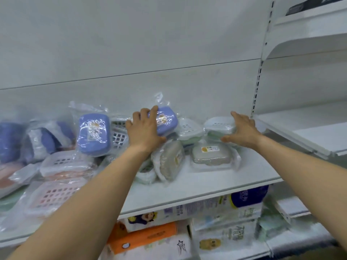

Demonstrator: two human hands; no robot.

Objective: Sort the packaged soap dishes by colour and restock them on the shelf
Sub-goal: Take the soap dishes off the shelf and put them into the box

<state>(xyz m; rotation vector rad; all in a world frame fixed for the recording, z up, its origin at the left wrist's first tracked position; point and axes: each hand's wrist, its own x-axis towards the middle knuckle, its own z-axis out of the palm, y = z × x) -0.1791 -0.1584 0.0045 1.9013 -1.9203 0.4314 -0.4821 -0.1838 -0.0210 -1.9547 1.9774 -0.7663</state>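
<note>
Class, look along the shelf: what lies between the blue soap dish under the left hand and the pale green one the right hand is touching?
In the head view, another pale green bagged soap dish lies between the blue dish and the right-hand green one.

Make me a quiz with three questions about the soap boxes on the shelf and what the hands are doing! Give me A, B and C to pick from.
1. Where is the right hand?
A. on a pale green soap dish at the right end of the pile
B. on the orange pack below
C. hanging off the shelf edge

2. What colour is the soap dish under the left hand?
A. pink
B. purple-blue
C. yellow

3. How are the soap dishes kept?
A. loose and bare
B. in cardboard boxes
C. each in a clear plastic bag

Answers:
1 A: its fingers spread over the pale green soap dish, beside the other green ones.
2 B: the purple-blue soap dish shows past its fingers.
3 C: shiny, crinkled plastic wraps every dish on the shelf.
</note>
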